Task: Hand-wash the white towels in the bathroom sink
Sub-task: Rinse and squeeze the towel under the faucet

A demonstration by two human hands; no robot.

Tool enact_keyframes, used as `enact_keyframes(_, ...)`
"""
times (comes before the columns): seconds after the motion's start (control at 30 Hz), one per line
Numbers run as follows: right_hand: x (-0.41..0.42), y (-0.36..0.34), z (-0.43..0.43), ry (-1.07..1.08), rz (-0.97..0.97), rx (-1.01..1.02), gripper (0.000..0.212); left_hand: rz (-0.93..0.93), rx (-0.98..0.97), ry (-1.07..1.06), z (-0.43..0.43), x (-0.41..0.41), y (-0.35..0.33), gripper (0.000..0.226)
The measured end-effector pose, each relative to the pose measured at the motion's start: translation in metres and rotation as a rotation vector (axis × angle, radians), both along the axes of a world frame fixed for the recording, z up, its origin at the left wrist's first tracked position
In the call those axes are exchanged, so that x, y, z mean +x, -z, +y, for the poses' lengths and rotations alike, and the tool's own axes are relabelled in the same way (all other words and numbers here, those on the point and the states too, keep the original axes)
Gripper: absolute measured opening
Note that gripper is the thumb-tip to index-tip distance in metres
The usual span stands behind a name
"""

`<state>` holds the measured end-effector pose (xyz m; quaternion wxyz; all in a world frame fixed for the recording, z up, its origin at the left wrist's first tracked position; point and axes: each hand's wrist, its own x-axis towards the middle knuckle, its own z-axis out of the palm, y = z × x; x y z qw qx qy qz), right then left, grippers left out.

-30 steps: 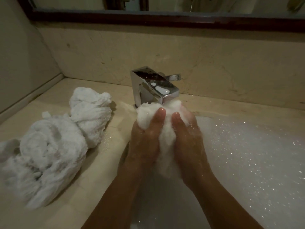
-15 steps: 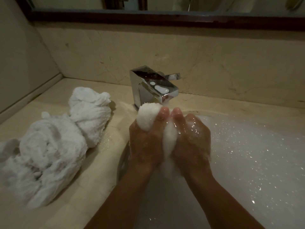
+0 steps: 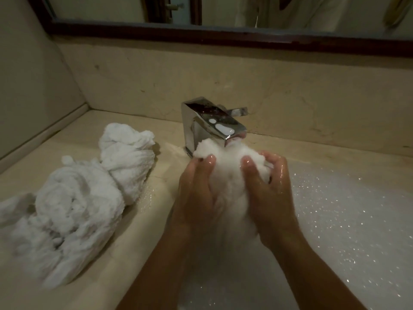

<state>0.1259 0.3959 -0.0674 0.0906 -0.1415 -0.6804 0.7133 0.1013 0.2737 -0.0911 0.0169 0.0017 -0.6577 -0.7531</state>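
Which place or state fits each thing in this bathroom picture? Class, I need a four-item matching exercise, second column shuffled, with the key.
Things
1. bunched towel
2. pile of twisted towels
3. faucet
4. sink

Places or states
A. full of glittering suds
B. lying on the counter, left of the sink
C. gripped by the left hand and the right hand under the spout
D. chrome, standing at the back edge of the sink

Pairs: 1-C, 2-B, 3-D, 4-A

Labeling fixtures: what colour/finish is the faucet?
Shiny silver chrome faucet, mirror-like, with white suds on top; head view.
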Motion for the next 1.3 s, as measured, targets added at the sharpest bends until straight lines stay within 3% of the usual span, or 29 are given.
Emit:
enact_keyframes(0.03, -0.002, 0.002, 0.001, 0.018, -0.018, -0.053, 0.034, 0.064, -0.092, -0.011, -0.003, 0.001, 0.0, 0.04)
enact_keyframes(0.1, -0.005, 0.001, -0.001, 0.034, -0.071, -0.224, 0.038, 0.125, -0.19, 0.007, -0.005, 0.004, 0.003, 0.045)
enact_keyframes(0.23, -0.007, 0.006, -0.008, 0.006, -0.111, -0.323, 0.053, 0.037, -0.028, 0.088, -0.001, 0.004, 0.001, 0.068)
enact_keyframes(0.33, -0.003, 0.009, -0.013, -0.001, -0.035, -0.244, 0.037, -0.021, -0.019, 0.03, 0.001, 0.0, 0.0, 0.07)
enact_keyframes(0.4, -0.003, 0.008, -0.016, -0.039, 0.008, -0.055, 0.035, -0.052, -0.02, -0.04, 0.001, -0.002, 0.001, 0.067)
enact_keyframes(0.5, -0.004, 0.009, -0.024, -0.119, -0.02, 0.176, 0.065, -0.074, -0.039, -0.147, 0.001, -0.001, -0.001, 0.025)
enact_keyframes(0.57, -0.004, 0.009, -0.025, -0.139, -0.057, 0.259, 0.076, -0.077, -0.036, -0.158, 0.001, 0.001, -0.006, 0.01)
enact_keyframes(0.63, 0.0, 0.009, -0.024, -0.141, -0.03, 0.301, 0.083, -0.063, -0.059, -0.156, 0.001, 0.003, -0.008, 0.01)
enact_keyframes(0.73, 0.003, 0.014, -0.024, -0.138, 0.042, 0.297, 0.099, -0.062, -0.086, -0.189, 0.003, -0.002, -0.008, 0.029)
enact_keyframes(0.93, -0.005, 0.023, -0.019, 0.023, 0.028, 0.018, 0.054, -0.092, -0.11, -0.223, 0.005, 0.0, -0.007, 0.045)
enact_keyframes(1.07, -0.006, 0.022, -0.02, 0.055, -0.022, 0.036, 0.064, -0.128, -0.085, -0.276, 0.005, 0.0, -0.01, 0.044)
enact_keyframes(1.2, -0.007, 0.018, -0.021, 0.092, -0.066, 0.018, 0.042, -0.155, -0.035, -0.303, 0.001, -0.004, -0.007, 0.045)
enact_keyframes(1.3, -0.005, 0.012, -0.018, 0.076, -0.122, 0.032, 0.058, -0.15, -0.037, -0.232, 0.004, -0.004, -0.009, 0.054)
